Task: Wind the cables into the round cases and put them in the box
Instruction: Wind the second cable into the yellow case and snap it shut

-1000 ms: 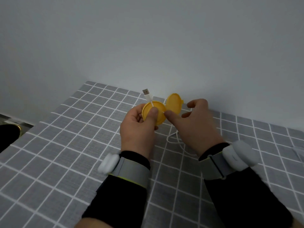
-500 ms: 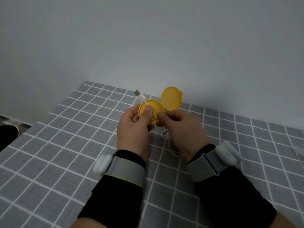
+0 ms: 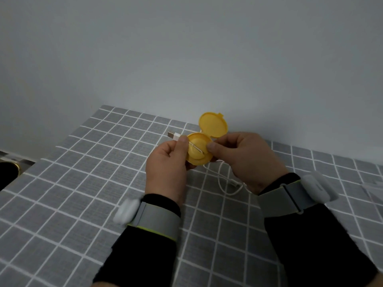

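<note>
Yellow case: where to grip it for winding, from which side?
Grip the yellow case by its base rim, from left or right, as the left hand and right hand do. Its lid stands open at the far edge and the cable crosses the top face; keep both clear.

Grey checked tablecloth (image 3: pixel 83 183); plain wall (image 3: pixel 186 48) behind.

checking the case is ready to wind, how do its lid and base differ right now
The lid stands flipped up and bare; the base is pinched between the left hand and right hand. The white cable crosses the base, not the lid. Both are round, yellow and hinged together.
</note>
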The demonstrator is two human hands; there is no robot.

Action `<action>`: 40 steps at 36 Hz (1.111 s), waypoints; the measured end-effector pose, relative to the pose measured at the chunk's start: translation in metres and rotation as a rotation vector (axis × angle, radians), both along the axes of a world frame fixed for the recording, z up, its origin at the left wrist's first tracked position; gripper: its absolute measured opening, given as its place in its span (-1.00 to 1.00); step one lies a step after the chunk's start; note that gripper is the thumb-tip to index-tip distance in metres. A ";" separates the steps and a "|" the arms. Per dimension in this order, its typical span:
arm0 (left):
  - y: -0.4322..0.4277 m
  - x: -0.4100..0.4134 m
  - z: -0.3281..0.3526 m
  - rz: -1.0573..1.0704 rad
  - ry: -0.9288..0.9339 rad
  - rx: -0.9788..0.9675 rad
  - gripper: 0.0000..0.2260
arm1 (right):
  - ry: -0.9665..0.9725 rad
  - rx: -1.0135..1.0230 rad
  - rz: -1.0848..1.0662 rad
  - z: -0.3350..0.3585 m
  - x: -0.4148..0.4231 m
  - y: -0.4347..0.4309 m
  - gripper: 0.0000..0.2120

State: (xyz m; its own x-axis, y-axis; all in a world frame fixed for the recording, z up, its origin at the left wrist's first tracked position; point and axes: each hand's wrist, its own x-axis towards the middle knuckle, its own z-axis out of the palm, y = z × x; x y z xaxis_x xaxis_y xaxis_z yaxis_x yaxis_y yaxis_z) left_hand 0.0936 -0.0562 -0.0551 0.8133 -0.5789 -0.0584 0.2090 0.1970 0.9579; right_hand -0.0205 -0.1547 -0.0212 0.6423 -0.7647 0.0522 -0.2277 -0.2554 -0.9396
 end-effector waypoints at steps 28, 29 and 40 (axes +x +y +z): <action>-0.001 -0.010 -0.002 -0.281 -0.572 0.303 -0.69 | 0.384 -0.546 0.096 0.036 -0.025 -0.010 -0.85; -0.001 -0.009 -0.003 -0.281 -0.559 0.279 -0.76 | 0.375 -0.543 0.095 0.035 -0.024 -0.010 -0.86; -0.001 0.001 -0.006 -0.034 -0.352 0.182 -0.84 | 0.083 -0.335 -0.024 0.009 0.000 0.001 -0.92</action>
